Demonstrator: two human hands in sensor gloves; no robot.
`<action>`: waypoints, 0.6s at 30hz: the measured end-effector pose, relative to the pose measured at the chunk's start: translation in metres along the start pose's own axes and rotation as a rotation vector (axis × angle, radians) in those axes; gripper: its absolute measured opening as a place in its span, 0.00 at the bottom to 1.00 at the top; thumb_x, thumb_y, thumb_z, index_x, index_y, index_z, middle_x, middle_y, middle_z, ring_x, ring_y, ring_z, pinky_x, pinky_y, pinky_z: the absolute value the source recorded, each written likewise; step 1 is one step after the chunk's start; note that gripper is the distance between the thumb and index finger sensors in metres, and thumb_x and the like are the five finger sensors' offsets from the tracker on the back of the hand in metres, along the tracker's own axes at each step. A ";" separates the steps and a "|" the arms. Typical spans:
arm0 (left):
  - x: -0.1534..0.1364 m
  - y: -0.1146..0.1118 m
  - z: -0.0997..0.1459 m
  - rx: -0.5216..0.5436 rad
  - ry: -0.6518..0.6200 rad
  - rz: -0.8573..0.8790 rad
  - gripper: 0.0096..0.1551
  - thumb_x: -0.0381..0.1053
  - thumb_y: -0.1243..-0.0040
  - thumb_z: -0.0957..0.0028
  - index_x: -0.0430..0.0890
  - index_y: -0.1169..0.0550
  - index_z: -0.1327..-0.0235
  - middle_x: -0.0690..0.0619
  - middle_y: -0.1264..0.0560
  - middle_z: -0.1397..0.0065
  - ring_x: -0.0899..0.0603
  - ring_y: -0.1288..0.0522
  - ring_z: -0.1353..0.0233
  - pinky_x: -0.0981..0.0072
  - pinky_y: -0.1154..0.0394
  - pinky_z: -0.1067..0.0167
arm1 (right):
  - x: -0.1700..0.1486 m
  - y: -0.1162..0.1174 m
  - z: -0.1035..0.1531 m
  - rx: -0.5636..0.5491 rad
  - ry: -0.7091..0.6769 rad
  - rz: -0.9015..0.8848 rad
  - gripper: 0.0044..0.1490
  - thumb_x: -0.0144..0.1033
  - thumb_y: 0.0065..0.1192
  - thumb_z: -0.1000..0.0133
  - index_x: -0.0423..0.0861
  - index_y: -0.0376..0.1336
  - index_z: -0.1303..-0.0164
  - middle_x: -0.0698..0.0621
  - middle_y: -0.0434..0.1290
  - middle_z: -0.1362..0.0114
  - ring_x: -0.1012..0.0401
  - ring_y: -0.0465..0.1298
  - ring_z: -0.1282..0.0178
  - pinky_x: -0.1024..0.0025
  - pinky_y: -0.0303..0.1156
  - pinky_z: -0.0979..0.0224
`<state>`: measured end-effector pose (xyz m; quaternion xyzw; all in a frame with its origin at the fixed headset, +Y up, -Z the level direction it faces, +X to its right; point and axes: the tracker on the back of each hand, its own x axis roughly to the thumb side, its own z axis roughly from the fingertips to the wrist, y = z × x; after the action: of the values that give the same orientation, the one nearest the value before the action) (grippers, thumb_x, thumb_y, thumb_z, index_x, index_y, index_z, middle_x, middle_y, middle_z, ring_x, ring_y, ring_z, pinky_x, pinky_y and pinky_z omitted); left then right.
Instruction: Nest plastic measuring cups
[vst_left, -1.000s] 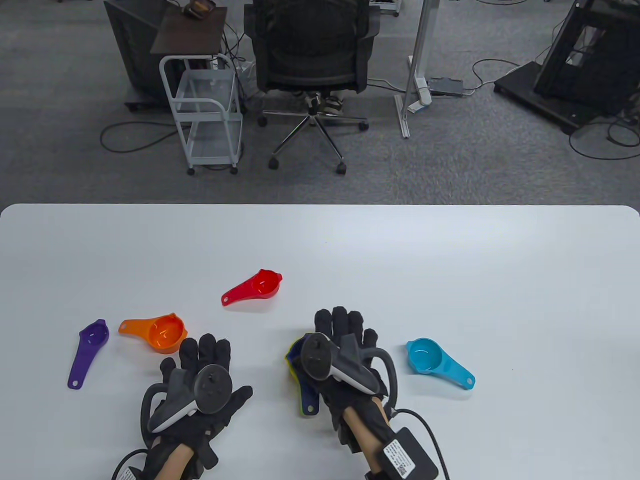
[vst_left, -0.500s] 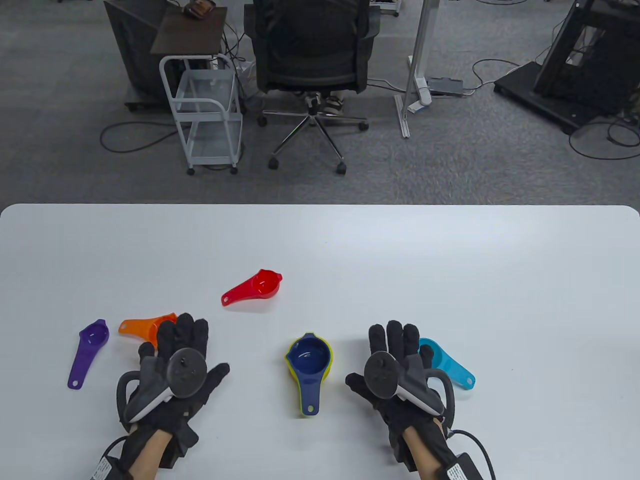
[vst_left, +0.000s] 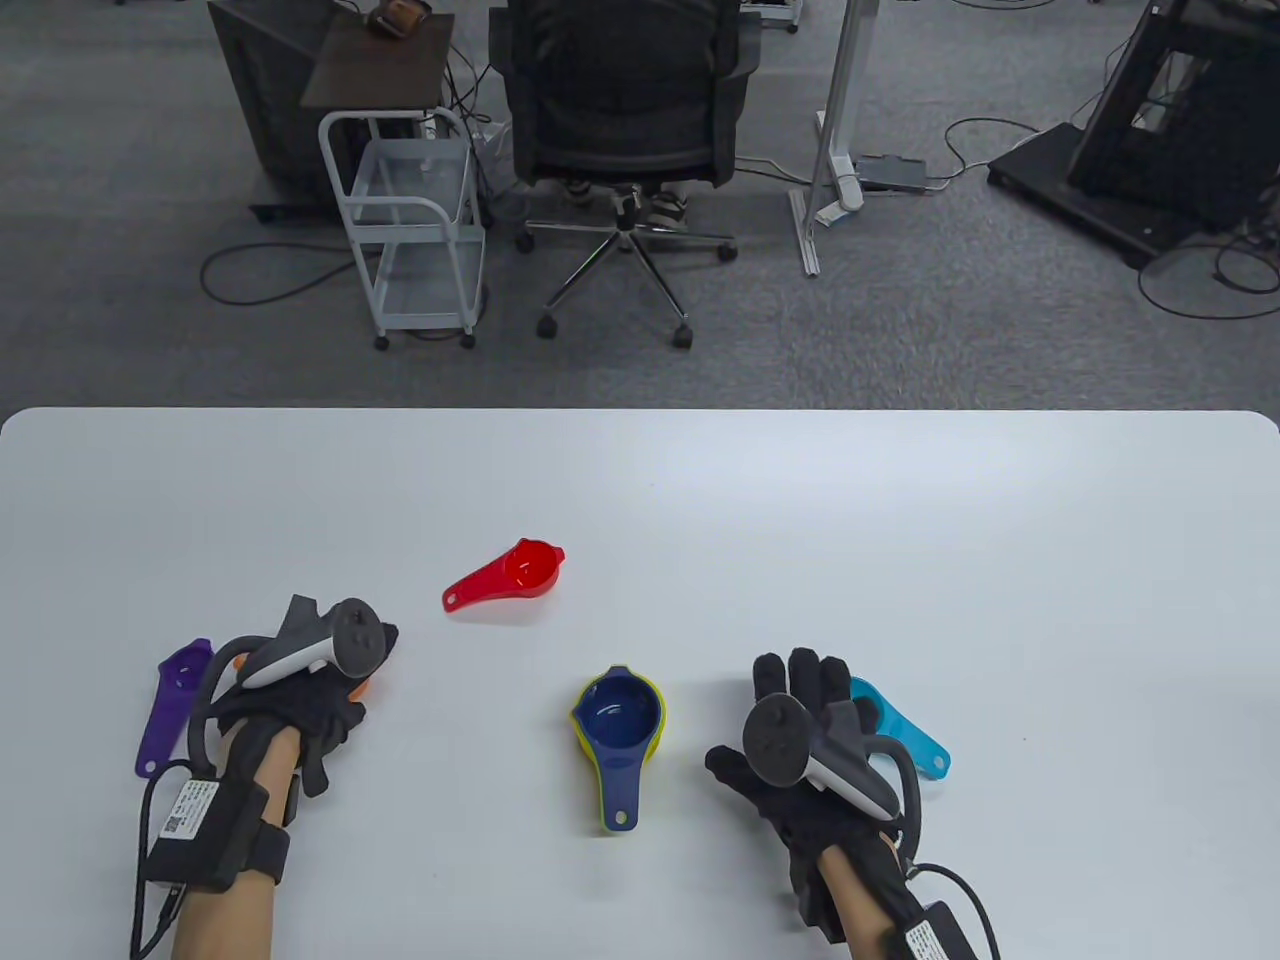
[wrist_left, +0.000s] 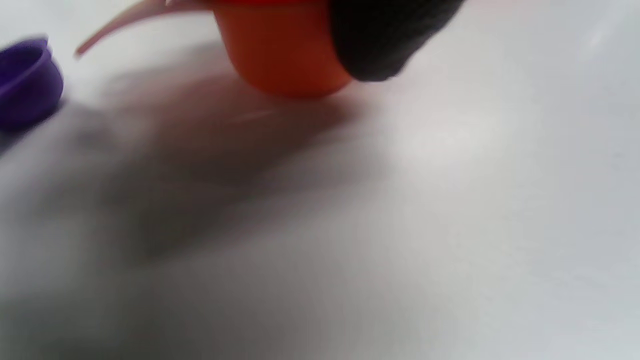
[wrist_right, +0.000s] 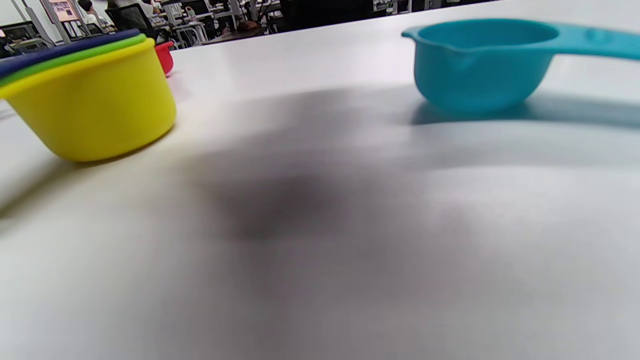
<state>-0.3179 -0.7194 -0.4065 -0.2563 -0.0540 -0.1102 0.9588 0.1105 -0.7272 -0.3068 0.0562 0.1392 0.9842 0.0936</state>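
since 0.5 s ago the left hand (vst_left: 300, 690) has rolled onto its side and dropped over the orange cup (wrist_left: 285, 55); a gloved fingertip (wrist_left: 385, 40) touches the cup's wall in the left wrist view, though whether it fully grips the cup i cannot tell. the purple cup (vst_left: 178, 700) lies just beside that hand, empty as far as shows. the red cup (vst_left: 515, 575) sits alone and empty farther back on the tabletop (vst_left: 900, 520). at centre the nested stack (vst_left: 618, 725) is unchanged: dark blue cup inside green inside yellow, 3 in all. the right hand (vst_left: 810, 740) has barely moved, fingers spread wide and holding nothing, hovering partly over the empty teal cup (wrist_right: 480, 65). judging by this, the orange cup is likely next for the stack, with 4 cups unnested.
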 end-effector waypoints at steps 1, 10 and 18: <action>0.004 0.001 -0.001 0.003 0.013 -0.047 0.49 0.50 0.38 0.40 0.64 0.57 0.21 0.45 0.61 0.12 0.22 0.50 0.17 0.29 0.47 0.26 | 0.000 0.000 0.000 0.001 0.001 0.000 0.64 0.67 0.37 0.42 0.37 0.22 0.15 0.23 0.24 0.14 0.26 0.29 0.20 0.21 0.33 0.25; 0.025 0.011 0.010 0.119 0.076 0.005 0.60 0.72 0.61 0.42 0.35 0.66 0.20 0.24 0.49 0.20 0.31 0.29 0.32 0.34 0.33 0.35 | -0.002 0.001 0.002 0.019 0.010 -0.010 0.65 0.66 0.37 0.41 0.34 0.22 0.16 0.21 0.25 0.15 0.25 0.31 0.21 0.21 0.34 0.26; 0.110 0.051 0.066 0.414 -0.061 0.042 0.59 0.75 0.64 0.43 0.32 0.53 0.16 0.28 0.41 0.22 0.32 0.27 0.32 0.26 0.34 0.34 | -0.007 0.001 0.004 0.021 0.028 -0.031 0.65 0.66 0.37 0.41 0.33 0.22 0.16 0.20 0.25 0.16 0.24 0.31 0.21 0.21 0.34 0.26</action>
<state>-0.2019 -0.6639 -0.3566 -0.0581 -0.0993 -0.0690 0.9910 0.1180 -0.7286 -0.3038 0.0414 0.1519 0.9818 0.1064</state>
